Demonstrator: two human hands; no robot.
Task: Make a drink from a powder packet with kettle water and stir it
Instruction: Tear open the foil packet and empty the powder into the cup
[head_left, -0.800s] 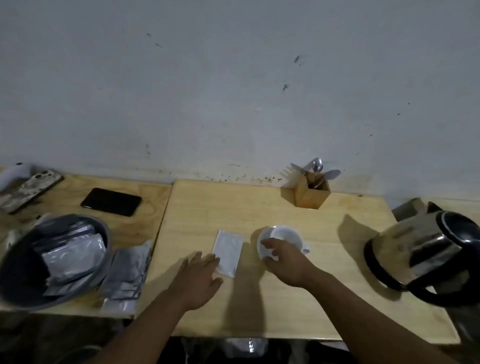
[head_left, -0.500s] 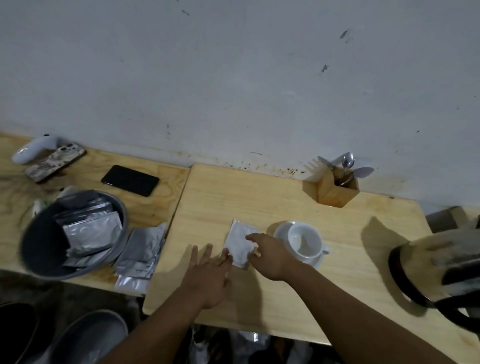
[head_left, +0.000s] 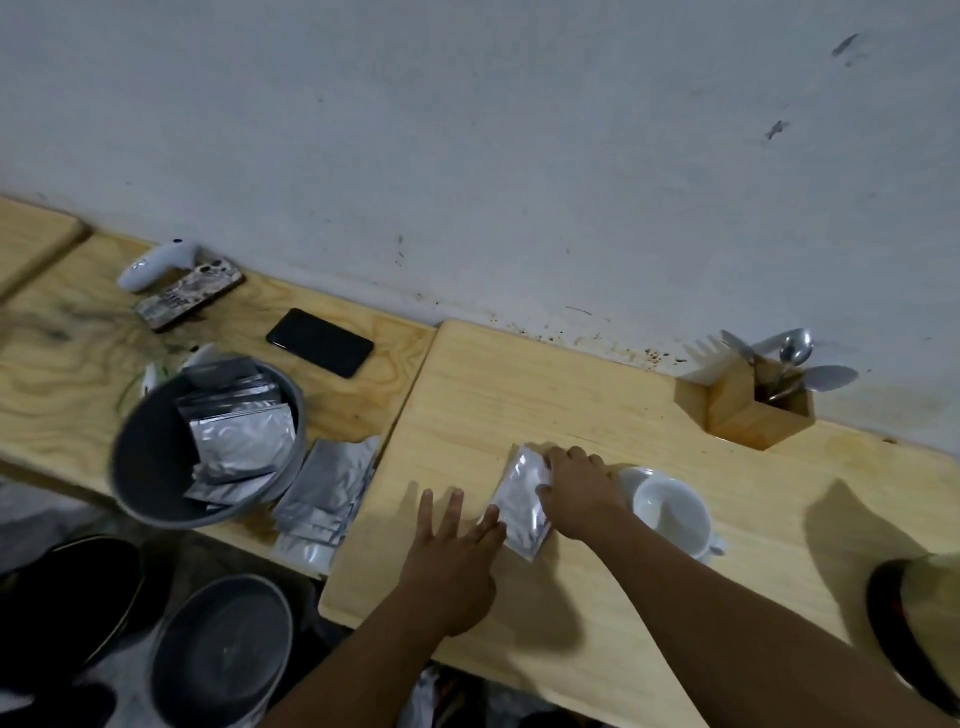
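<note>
Two hands: both at one flat silver foil powder packet, which lies on the pale wooden counter just left of the white ceramic cup.
Landmark: the cup, standing on a white saucer, open side up; it looks empty.
Right hand: between cup and packet, fingers curled over the packet's right edge and far corner, pinching it; the grip appears closed on the foil.
Left hand: left of the packet, farther from the cup, palm down, fingers spread and apart, one fingertip touching the packet's near-left edge; it holds nothing.
Long axis: the packet runs from far to near, slightly slanted, roughly parallel to the cup's left side.
Nearer hand: the right one, already on it.
Judgement: the packet looks unopened, so lifting and tearing comes next.
Writing: none readable on the packet.
Kettle: a dark-based steel body, right of the cup at the frame edge.
</note>
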